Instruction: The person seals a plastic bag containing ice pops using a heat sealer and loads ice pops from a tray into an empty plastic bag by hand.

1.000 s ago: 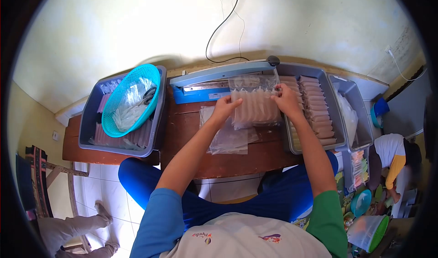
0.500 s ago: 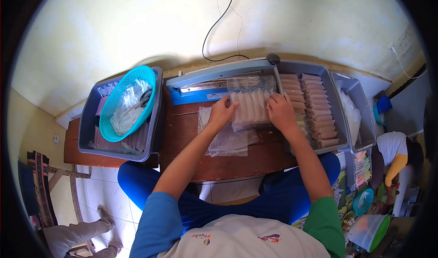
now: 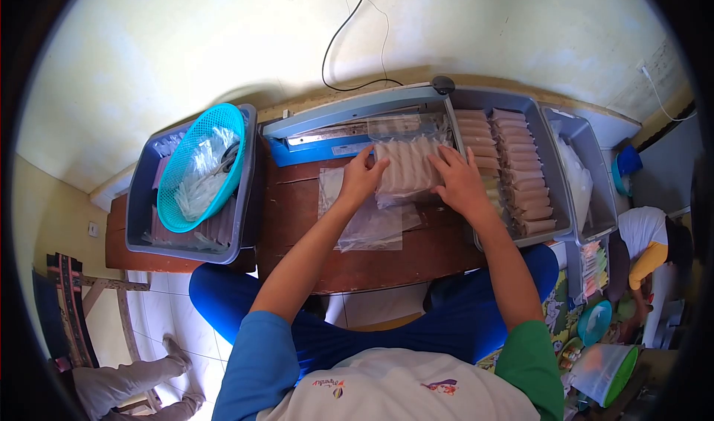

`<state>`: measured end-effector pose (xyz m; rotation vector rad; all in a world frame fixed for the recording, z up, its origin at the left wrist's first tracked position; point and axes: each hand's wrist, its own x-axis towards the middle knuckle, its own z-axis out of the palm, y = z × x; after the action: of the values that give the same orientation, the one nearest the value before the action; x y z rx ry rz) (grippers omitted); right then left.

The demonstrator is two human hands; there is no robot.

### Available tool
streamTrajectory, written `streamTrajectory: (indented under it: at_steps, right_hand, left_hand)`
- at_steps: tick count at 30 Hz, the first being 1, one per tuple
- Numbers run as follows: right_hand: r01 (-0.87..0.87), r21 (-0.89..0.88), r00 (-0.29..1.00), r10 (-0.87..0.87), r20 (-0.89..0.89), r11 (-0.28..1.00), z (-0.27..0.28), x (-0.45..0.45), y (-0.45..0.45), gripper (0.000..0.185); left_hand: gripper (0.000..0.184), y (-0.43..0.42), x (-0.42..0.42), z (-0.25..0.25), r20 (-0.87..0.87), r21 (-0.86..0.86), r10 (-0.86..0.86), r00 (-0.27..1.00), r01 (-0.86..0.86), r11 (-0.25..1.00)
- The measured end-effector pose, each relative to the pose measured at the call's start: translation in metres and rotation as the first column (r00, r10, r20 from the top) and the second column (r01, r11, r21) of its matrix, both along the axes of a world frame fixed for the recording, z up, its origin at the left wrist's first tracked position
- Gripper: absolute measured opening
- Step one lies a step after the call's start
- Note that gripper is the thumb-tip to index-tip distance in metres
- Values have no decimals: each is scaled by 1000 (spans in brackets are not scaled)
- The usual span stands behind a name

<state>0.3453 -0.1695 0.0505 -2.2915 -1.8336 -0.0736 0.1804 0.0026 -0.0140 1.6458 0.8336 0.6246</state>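
Steadying a clear plastic packet of pale pink, finger-shaped tubes (image 3: pixel 405 164) from both sides, the left hand (image 3: pixel 364 174) is clamped on its left edge, while the right hand (image 3: pixel 457 177) lies on its right end with fingers spread and thumb apart, apparently to keep the row even. The packet is above the brown wooden desk (image 3: pixel 357 268), just before a blue-and-grey lever-armed sealer (image 3: pixel 342 138). Flat clear plastic bags (image 3: pixel 372 226) lie near, probably for easy reach.

The grey plastic tub on the right (image 3: pixel 554 177) holds stacked columns of similar tubes (image 3: pixel 515 164). On the grey plastic tub on the left (image 3: pixel 175 253) rests a turquoise mesh basket (image 3: pixel 177 183), holding crumpled clear plastic and perhaps scissors, though the handles are hard to make out.
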Motion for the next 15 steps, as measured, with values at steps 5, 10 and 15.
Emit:
streamTrajectory:
  at_steps: [5,10,15]
  right_hand:
    - [34,34,999,-35,34,999,-9,2,2,66]
    - [46,33,999,-46,-6,998,-5,1,1,65]
    - [4,38,1000,-2,-30,999,3,-2,-1,67]
  left_hand:
    - [68,-6,3,10,-16,-75,1,1000,-2,997]
    - [69,-4,-2,10,-51,-74,5,999,-9,997]
    - [56,-4,-8,18,-9,407,116,993,-103,908]
